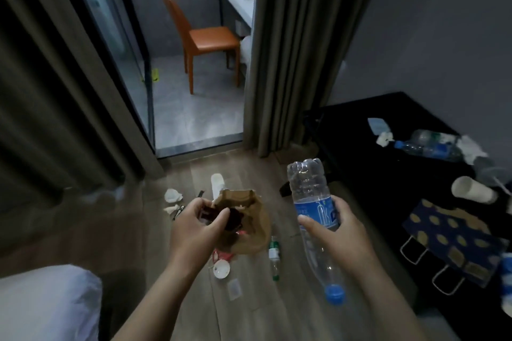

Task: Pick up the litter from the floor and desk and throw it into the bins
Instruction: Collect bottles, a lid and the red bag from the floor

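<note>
Right hand wrapped around the blue label of a clear plastic bottle, held base up and blue cap down above the wooden floor. The left hand grips a crumpled brown paper bag with its fingers and thumb curled round the mouth, where something dark and reddish is bunched. Grey curtains frame a glass doorway, beyond which an orange chair stands on grey tiles. At right, a dark desk carries more litter: a navy gift bag with gold dots lying flat, two plastic bottles on their sides among white tissues, and a white paper cup tipped over. On the floor below the hands lie a small green-labelled bottle on its side just right of the paper bag, a white cup partly hidden behind the bag, a round white lid, a crumpled white tissue to the left, and a small clear sachet nearest the camera.
</note>
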